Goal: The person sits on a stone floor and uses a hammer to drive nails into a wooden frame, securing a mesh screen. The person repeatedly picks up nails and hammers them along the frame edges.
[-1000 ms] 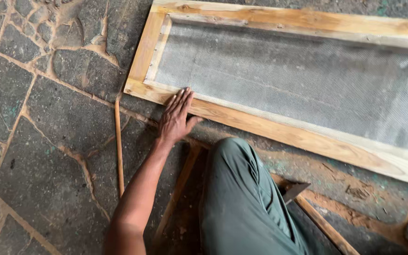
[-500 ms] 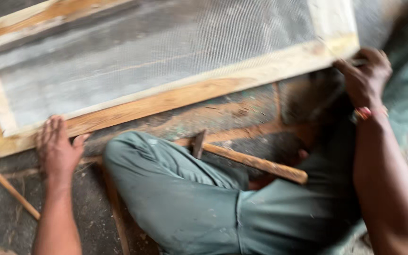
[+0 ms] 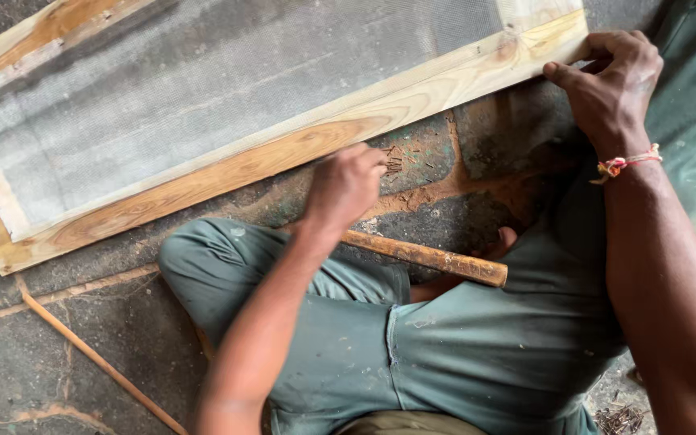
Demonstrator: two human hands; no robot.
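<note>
On the stone floor the left hand (image 3: 346,184), fingers bunched, should pinch one nail from the small nails (image 3: 396,161) just beside the wooden mesh frame (image 3: 283,153), while the right hand (image 3: 610,84), fingers clamped on its corner, steadies it

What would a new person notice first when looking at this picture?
First comes the long wooden frame with grey mesh, lying slanted across the stone floor at the top. The right hand grips the frame's corner at upper right, while the left hand reaches to small nails on the floor in the centre. A wooden handle lies across the person's lap.
</note>
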